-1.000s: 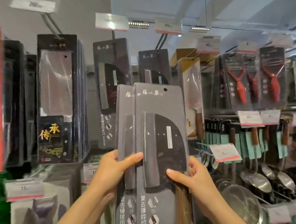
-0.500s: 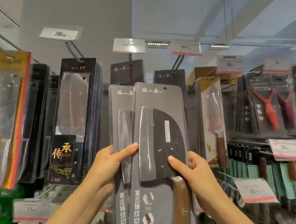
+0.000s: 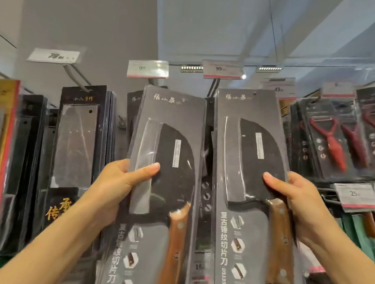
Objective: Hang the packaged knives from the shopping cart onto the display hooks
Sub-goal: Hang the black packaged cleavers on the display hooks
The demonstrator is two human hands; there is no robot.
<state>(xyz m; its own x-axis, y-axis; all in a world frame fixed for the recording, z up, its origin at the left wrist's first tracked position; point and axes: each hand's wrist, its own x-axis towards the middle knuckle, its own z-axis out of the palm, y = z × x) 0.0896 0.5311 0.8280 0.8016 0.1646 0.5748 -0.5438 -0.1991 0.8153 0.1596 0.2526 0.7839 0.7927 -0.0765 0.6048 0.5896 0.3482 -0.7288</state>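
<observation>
Shop display; two packaged knives (image 3: 167,162) (image 3: 249,164), two hands (image 3: 112,185) (image 3: 300,200)

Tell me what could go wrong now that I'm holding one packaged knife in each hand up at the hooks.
With the left hand and right hand each gripping a package by one edge, no hand is free to guide a hang hole, so the left package or right package might miss its hook. The left package is tilted and could slip. Either might also knock the packages already hanging behind.
</observation>
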